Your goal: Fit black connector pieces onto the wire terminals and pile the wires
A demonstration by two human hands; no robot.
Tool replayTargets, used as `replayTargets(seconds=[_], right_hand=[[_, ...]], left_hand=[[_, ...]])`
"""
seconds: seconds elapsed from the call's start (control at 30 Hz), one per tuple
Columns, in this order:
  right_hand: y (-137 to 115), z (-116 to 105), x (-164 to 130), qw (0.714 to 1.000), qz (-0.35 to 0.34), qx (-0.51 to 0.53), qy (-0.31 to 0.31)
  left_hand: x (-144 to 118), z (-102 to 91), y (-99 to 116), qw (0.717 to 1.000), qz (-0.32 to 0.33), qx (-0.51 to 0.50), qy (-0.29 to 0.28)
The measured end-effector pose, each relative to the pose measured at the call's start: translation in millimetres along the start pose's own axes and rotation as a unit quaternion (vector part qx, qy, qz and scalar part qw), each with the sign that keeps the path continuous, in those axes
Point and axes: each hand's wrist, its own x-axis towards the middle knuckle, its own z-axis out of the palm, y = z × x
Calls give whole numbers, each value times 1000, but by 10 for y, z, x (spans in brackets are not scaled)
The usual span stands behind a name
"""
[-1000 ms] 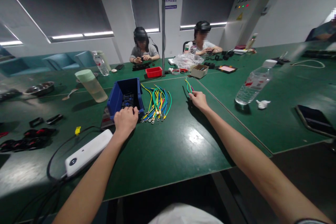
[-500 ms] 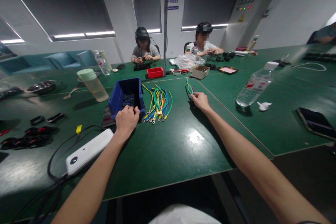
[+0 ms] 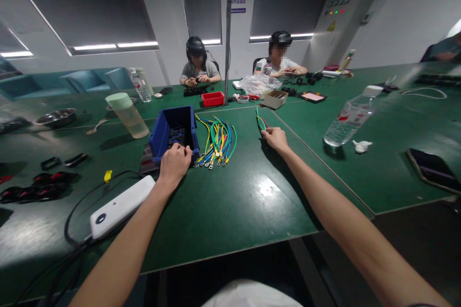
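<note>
My left hand (image 3: 175,165) is at the near edge of a blue plastic bin (image 3: 155,141), its fingers curled over the lip; the fingertips are hidden. Small dark parts (image 3: 177,137) lie inside the bin. To its right is a loose bundle of yellow, green and blue wires (image 3: 218,139) with metal ring terminals at their near ends. My right hand (image 3: 276,139) is further right, just above or on the green table (image 3: 230,216). Its fingers pinch a few green and red wires (image 3: 260,120), whose far ends stick out beyond the fingertips.
A white power bank (image 3: 122,206) with cables lies left of my forearm. A green-lidded bottle (image 3: 127,115) stands behind the bin, and a water bottle (image 3: 349,117) stands at right near a phone (image 3: 434,170). Across the table, two people work near a red tray (image 3: 212,99).
My left hand has shifted very slightly at the bin's edge. My right hand stays in place with the wires.
</note>
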Motion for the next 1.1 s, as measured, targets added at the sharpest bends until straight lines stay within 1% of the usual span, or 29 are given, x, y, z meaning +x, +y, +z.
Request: replayTargets(seconds=[0.17, 0.3, 0.6, 0.83, 1.1], right_hand=[[20, -5, 8, 1000, 4, 9, 15], [60, 7, 58, 1000, 8, -1, 17], [121, 3, 107, 999, 23, -8, 29], [116, -33, 98, 997, 63, -30, 37], [154, -61, 123, 994, 91, -45, 41]], left_hand=[[1, -5, 1, 1000, 2, -13, -2], [-5, -17, 8, 1000, -8, -7, -13], [-13, -24, 15, 1000, -7, 6, 2], [-13, 14, -4, 999, 1, -10, 50], [-9, 26, -18, 990, 7, -64, 125]])
